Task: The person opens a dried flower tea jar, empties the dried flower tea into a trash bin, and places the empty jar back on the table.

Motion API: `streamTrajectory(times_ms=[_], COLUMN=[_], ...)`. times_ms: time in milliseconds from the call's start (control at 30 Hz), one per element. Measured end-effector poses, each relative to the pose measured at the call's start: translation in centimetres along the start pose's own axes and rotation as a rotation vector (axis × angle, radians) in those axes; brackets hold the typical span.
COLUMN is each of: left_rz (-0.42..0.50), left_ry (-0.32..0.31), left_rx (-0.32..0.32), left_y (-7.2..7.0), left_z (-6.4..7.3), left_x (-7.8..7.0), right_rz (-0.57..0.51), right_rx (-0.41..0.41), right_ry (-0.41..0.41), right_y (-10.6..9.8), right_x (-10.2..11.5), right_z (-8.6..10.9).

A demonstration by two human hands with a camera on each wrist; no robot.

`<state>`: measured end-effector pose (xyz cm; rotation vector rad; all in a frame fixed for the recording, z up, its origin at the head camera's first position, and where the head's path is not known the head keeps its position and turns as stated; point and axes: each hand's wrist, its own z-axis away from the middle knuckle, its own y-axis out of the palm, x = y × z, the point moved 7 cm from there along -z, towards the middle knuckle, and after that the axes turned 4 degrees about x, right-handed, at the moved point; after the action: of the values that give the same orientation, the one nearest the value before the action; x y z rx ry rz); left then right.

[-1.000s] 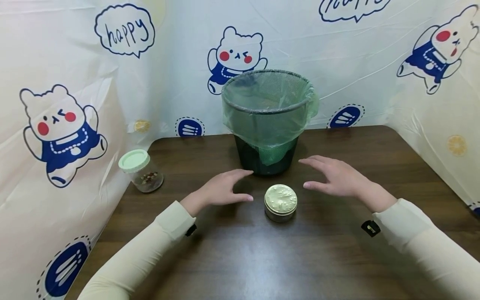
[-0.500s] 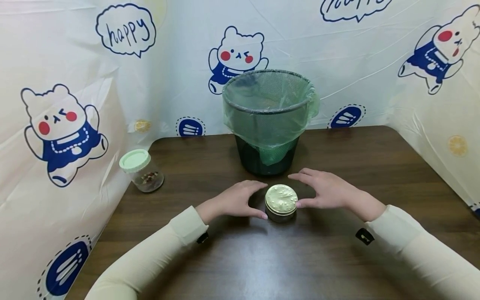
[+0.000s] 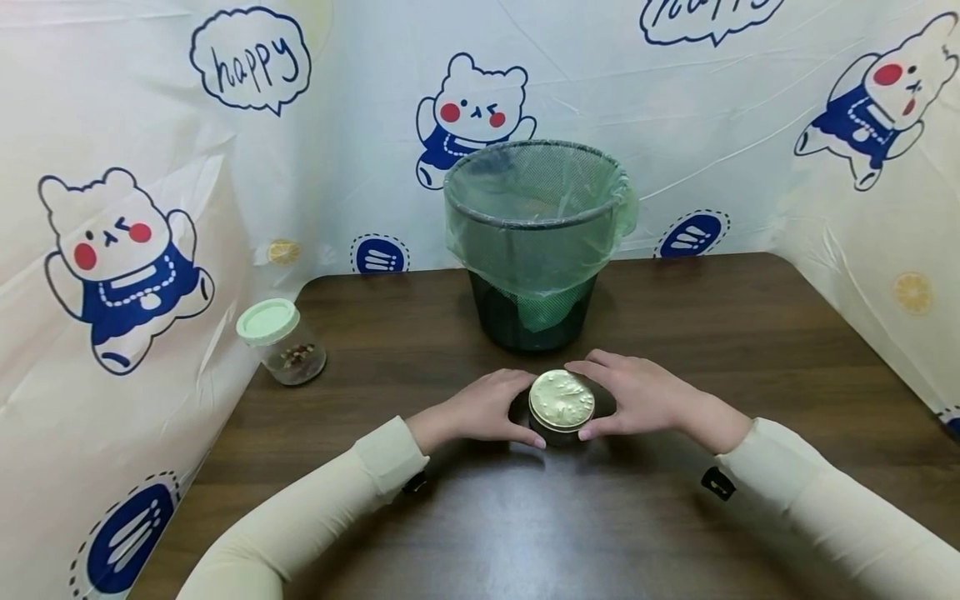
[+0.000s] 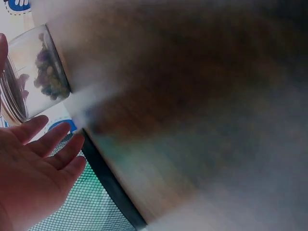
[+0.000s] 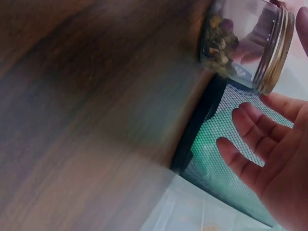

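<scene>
A clear glass jar (image 3: 557, 437) with a gold lid (image 3: 562, 398) stands upright on the table between my hands. Dried flowers show through its glass in both wrist views. My left hand (image 3: 489, 408) is at the jar's left side, thumb toward the front, fingers behind. On the other side, my right hand (image 3: 647, 395) curves about the lid, its thumb at the front right. The left wrist view has the left hand (image 4: 36, 175) with fingers spread and relaxed beside the jar (image 4: 41, 72). In the right wrist view, the right hand's index finger (image 5: 281, 107) reaches the lid's edge; firm contact is unclear.
Behind the jar stands a black mesh bin (image 3: 534, 321) lined with a green bag (image 3: 536, 258). A second jar (image 3: 294, 357) with a pale green lid (image 3: 267, 322) is near the table's left edge. Printed sheets (image 3: 360, 108) surround the brown table (image 3: 480, 533).
Both hands have come inward and toward me, from apart on either side to close around the jar. The jar and bin have stayed in place.
</scene>
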<state>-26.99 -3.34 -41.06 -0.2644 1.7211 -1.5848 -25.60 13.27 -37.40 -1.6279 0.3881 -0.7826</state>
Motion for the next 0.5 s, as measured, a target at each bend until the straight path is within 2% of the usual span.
streamTrajectory(times_ms=[333,500], left_rz=[0.048,0.137], left_ry=[-0.033,-0.058], left_rx=[0.008,0.000], left_y=[0.0,-0.1], left_z=[0.1,0.0], left_x=[0.0,0.6], right_rz=[0.003,-0.009], right_rx=[-0.027,-0.026], right_ry=[-0.013,0.007], right_y=[0.3,0.6], right_x=[0.6,0.5], right_z=[-0.6,-1.2])
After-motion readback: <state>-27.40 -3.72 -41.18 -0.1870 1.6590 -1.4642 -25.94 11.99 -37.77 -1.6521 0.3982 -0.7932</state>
